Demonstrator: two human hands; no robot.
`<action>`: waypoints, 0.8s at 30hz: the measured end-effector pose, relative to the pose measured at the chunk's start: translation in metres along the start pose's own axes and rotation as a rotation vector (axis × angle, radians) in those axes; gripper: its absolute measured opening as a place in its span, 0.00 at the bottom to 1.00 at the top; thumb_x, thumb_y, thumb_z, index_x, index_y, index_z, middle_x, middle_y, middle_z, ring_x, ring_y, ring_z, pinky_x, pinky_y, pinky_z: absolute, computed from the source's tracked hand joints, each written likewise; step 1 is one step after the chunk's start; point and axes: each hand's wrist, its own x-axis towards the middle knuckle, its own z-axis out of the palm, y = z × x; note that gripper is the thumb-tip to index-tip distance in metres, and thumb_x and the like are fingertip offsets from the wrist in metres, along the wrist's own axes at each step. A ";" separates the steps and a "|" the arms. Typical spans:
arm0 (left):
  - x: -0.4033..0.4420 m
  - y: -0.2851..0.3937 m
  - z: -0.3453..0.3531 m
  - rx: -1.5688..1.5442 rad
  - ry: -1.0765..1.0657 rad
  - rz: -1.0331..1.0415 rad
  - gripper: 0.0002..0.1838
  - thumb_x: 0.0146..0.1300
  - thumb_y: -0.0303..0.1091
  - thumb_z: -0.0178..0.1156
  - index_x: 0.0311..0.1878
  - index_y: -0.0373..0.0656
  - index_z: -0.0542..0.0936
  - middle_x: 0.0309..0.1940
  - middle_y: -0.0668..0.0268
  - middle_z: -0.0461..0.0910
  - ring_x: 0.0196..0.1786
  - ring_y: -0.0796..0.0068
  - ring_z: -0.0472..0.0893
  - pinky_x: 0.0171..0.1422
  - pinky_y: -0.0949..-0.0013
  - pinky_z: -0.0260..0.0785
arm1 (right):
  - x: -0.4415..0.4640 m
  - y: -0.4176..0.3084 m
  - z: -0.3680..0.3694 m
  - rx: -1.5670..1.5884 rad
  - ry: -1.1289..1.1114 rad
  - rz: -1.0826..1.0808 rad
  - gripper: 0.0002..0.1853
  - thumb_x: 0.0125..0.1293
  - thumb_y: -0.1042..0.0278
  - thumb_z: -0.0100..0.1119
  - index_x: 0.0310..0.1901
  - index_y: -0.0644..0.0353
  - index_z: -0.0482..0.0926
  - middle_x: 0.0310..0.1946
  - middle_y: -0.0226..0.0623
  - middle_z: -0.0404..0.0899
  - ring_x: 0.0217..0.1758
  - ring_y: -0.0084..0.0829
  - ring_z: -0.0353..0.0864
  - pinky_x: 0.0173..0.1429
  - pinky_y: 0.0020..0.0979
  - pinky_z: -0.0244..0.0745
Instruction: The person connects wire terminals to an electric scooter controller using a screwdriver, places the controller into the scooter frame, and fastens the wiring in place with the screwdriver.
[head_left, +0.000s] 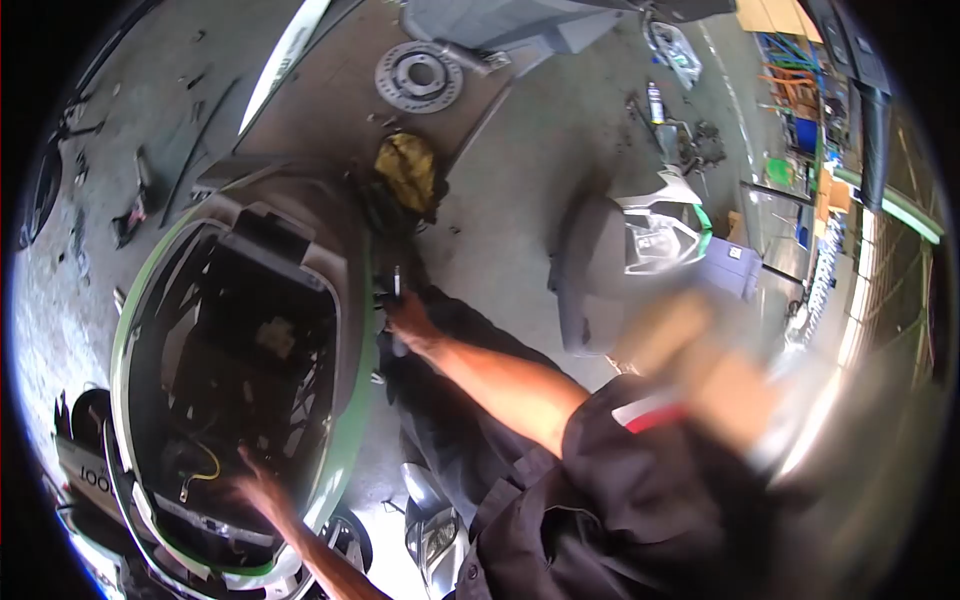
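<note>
My left hand is at the lower right of a scooter body's open cavity, with its fingers apart and slightly blurred. Near it, inside the cavity, lies a yellow wire with a small connector. My right hand is closed around a slim tool that looks like a screwdriver, its shiny shaft pointing up in the view. That hand is just outside the scooter's green-edged side panel, above my dark trousers. Whether the tool touches the panel is not clear.
A brake disc and a yellow cloth are at the top. A dark seat, a purple box and a spray can stand to the right. Loose parts are scattered on the floor at left. Something tan at right is blurred.
</note>
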 end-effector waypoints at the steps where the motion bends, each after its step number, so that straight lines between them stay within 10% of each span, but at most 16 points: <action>1: -0.001 0.003 0.002 0.011 0.016 0.008 0.65 0.65 0.78 0.45 0.78 0.31 0.29 0.76 0.30 0.21 0.80 0.32 0.25 0.83 0.43 0.20 | -0.006 -0.015 0.006 0.105 0.002 0.027 0.12 0.66 0.68 0.57 0.47 0.67 0.79 0.27 0.38 0.80 0.27 0.32 0.77 0.33 0.40 0.71; 10: -0.014 0.035 -0.027 0.170 -0.044 -0.040 0.57 0.69 0.61 0.58 0.78 0.23 0.39 0.78 0.29 0.40 0.82 0.38 0.40 0.85 0.52 0.32 | -0.010 -0.046 0.015 0.315 -0.078 0.122 0.19 0.67 0.60 0.62 0.57 0.57 0.79 0.47 0.30 0.79 0.47 0.28 0.75 0.55 0.33 0.70; 16: -0.012 0.049 -0.090 0.176 -0.361 -0.049 0.61 0.65 0.57 0.64 0.78 0.25 0.34 0.73 0.21 0.46 0.76 0.25 0.54 0.79 0.45 0.54 | 0.022 -0.040 -0.011 0.055 -0.124 0.031 0.17 0.65 0.64 0.67 0.53 0.60 0.81 0.46 0.32 0.83 0.49 0.26 0.79 0.51 0.35 0.76; 24: -0.030 0.021 -0.085 -0.048 -0.243 0.134 0.59 0.67 0.55 0.63 0.77 0.23 0.36 0.75 0.23 0.43 0.78 0.24 0.48 0.82 0.47 0.48 | 0.023 -0.078 -0.029 -0.146 -0.258 0.031 0.23 0.64 0.54 0.71 0.56 0.56 0.80 0.46 0.32 0.84 0.45 0.32 0.83 0.46 0.42 0.81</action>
